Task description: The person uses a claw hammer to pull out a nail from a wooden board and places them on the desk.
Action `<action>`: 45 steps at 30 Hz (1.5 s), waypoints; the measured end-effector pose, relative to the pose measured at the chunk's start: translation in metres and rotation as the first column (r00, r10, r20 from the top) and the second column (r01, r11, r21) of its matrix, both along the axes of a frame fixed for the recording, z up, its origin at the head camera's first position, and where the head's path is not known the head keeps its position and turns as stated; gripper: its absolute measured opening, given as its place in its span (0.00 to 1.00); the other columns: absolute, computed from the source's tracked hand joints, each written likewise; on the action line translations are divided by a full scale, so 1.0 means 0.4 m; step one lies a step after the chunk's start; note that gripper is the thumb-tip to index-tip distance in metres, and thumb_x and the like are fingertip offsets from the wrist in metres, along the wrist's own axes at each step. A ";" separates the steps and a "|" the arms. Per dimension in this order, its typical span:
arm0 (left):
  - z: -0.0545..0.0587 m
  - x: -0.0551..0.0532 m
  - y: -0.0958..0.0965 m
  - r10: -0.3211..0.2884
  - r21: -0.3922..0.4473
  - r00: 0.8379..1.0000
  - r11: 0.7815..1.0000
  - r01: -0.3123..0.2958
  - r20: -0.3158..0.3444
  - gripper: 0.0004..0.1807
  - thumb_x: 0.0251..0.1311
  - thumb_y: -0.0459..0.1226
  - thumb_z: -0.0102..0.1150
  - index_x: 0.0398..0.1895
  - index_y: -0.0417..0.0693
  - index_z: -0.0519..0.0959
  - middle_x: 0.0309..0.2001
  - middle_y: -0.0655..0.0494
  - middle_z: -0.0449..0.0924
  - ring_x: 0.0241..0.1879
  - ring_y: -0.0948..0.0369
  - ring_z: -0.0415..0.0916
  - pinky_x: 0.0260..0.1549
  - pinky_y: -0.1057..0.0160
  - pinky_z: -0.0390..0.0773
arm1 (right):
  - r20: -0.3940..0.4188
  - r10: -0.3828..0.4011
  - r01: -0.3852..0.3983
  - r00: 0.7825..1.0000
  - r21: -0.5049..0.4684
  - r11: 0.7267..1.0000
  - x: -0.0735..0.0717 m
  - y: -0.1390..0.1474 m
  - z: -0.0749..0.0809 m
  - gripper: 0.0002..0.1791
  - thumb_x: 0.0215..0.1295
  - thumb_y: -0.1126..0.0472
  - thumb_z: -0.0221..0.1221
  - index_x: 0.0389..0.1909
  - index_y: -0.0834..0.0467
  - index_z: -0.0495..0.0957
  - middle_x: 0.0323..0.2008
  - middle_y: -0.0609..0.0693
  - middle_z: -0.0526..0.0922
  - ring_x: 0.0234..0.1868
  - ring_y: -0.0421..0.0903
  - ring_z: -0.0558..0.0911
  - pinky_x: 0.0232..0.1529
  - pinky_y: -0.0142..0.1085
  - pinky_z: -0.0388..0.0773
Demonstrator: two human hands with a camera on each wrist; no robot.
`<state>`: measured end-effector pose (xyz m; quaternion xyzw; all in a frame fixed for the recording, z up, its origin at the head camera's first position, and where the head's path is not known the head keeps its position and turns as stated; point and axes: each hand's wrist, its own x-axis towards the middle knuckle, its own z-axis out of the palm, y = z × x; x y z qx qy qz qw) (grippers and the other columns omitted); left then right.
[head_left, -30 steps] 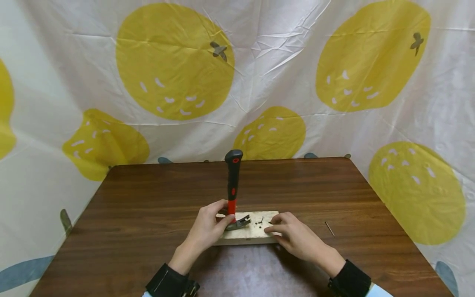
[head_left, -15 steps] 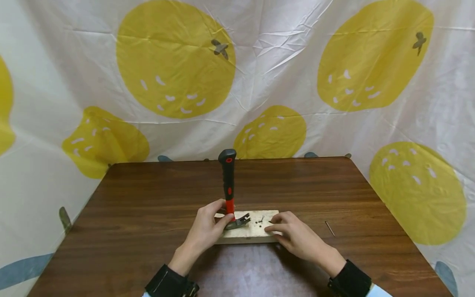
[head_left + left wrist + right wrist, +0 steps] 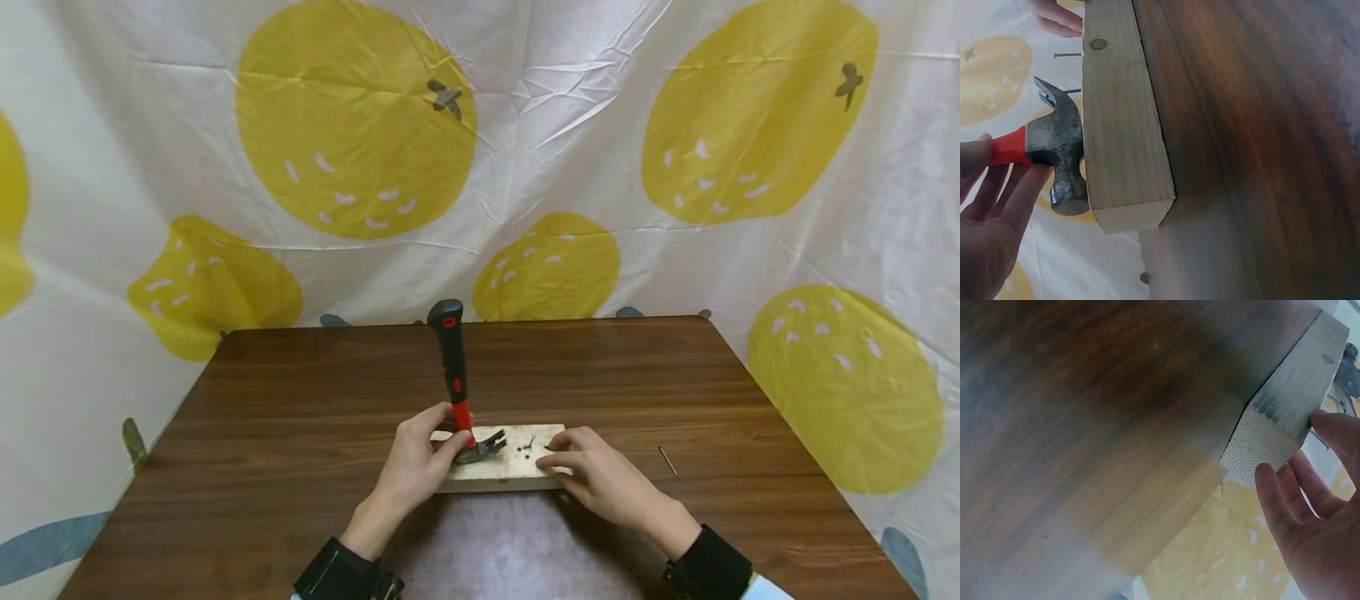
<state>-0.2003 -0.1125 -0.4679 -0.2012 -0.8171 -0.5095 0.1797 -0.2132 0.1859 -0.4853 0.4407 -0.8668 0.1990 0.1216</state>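
Note:
A claw hammer (image 3: 452,358) with a black-and-red handle stands head down on a pale wooden block (image 3: 498,475), its handle leaning left. My left hand (image 3: 416,458) holds it by the red neck, just above the head. In the left wrist view the claw (image 3: 1050,94) sits around a nail (image 3: 1074,91) at the block's top face. A second nail (image 3: 1066,55) sticks out of that face beside it. Gripping the block's right end is my right hand (image 3: 592,475), with fingertips (image 3: 1266,478) against the end grain and the top edge.
A loose nail (image 3: 667,462) lies on the brown wooden table (image 3: 315,392), right of the right hand. Several small dark holes mark the block's top. A white cloth (image 3: 525,125) with yellow fruit prints hangs behind the table.
The hammer's handle has tipped to the left, from nearly upright to leaning, while its head stays on the block. The right hand keeps its place on the block.

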 end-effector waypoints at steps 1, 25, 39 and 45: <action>-0.002 0.000 -0.001 0.000 0.009 1.000 1.000 0.000 0.000 0.12 0.60 0.26 0.70 0.44 0.46 0.84 0.40 0.57 0.85 0.41 0.58 0.84 0.34 0.60 0.86 | 0.002 0.000 0.000 1.000 0.000 1.000 0.000 0.000 0.000 0.15 0.62 0.68 0.70 0.50 0.54 0.88 0.49 0.54 0.80 0.52 0.52 0.78 0.52 0.47 0.80; -0.012 0.008 -0.023 -0.035 0.240 0.996 0.971 0.014 0.082 0.11 0.64 0.28 0.67 0.47 0.46 0.83 0.41 0.46 0.86 0.40 0.53 0.85 0.33 0.66 0.84 | 0.052 -0.026 0.027 0.998 -0.020 0.999 0.000 -0.001 0.023 0.10 0.65 0.64 0.69 0.46 0.54 0.85 0.49 0.48 0.79 0.51 0.46 0.78 0.47 0.43 0.81; -0.013 0.015 -0.035 -0.029 0.321 0.995 0.947 -0.005 0.099 0.12 0.63 0.25 0.66 0.49 0.36 0.82 0.45 0.43 0.86 0.45 0.49 0.84 0.42 0.65 0.84 | -0.019 -0.040 0.038 0.999 -0.084 0.996 -0.002 -0.006 0.024 0.12 0.62 0.65 0.71 0.47 0.57 0.86 0.47 0.49 0.80 0.49 0.46 0.79 0.47 0.43 0.81; 0.001 0.014 -0.034 -0.034 0.329 0.994 0.944 -0.001 0.099 0.13 0.64 0.26 0.67 0.50 0.35 0.82 0.45 0.44 0.86 0.45 0.49 0.84 0.42 0.64 0.85 | -0.029 -0.041 0.037 0.999 -0.124 0.992 -0.001 -0.010 0.026 0.18 0.61 0.66 0.72 0.52 0.58 0.83 0.49 0.49 0.82 0.50 0.45 0.80 0.47 0.43 0.82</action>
